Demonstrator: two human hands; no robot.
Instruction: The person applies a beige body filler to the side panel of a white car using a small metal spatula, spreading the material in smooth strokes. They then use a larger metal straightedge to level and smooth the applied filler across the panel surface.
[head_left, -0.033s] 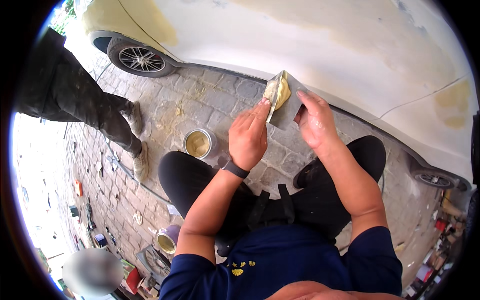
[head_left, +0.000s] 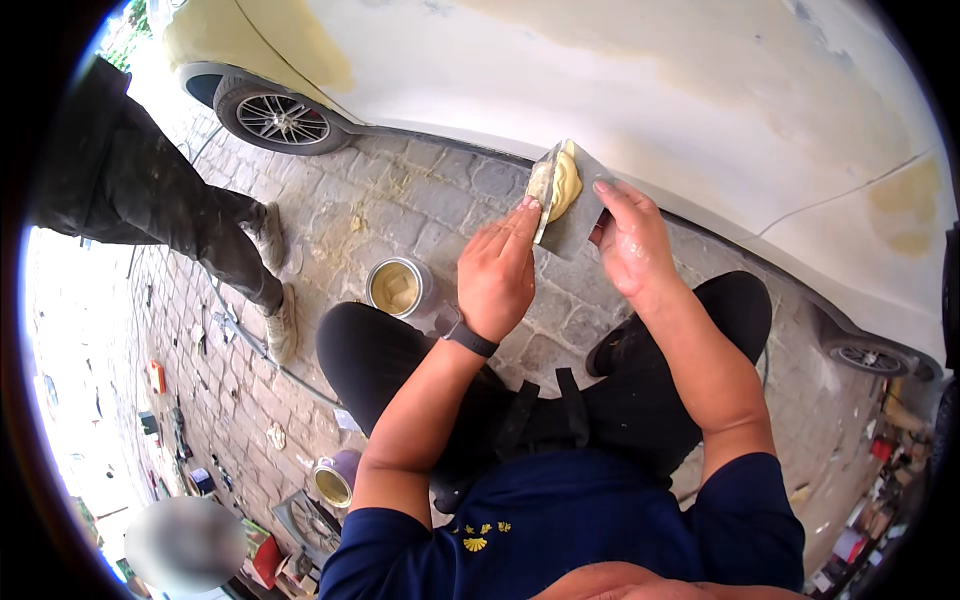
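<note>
My left hand [head_left: 497,268] is closed on a thin, putty-smeared spreader [head_left: 540,184], fingertips at its near end. The spreader's blade rests against a flat grey metal plate [head_left: 588,218]. My right hand [head_left: 634,238] grips the plate's right side, thumb on top; the fingers below are partly hidden. A thick lump of pale yellow putty [head_left: 567,186] lies on the plate along the blade. Whitish smears mark my right palm. Both tools are held above the paving, close to the lower side of a car [head_left: 620,100] with yellow filler patches.
An opened can [head_left: 398,288] of yellowish putty stands by my left knee. Another can [head_left: 334,482] is farther back, at my left elbow. A person in dark trousers [head_left: 165,190] stands at left. A hose [head_left: 240,335] and scattered tools lie on the paving [head_left: 440,200].
The spreader and plate have shifted very slightly against each other, with the putty a little more spread along the blade. Otherwise my hands hold the same place.
</note>
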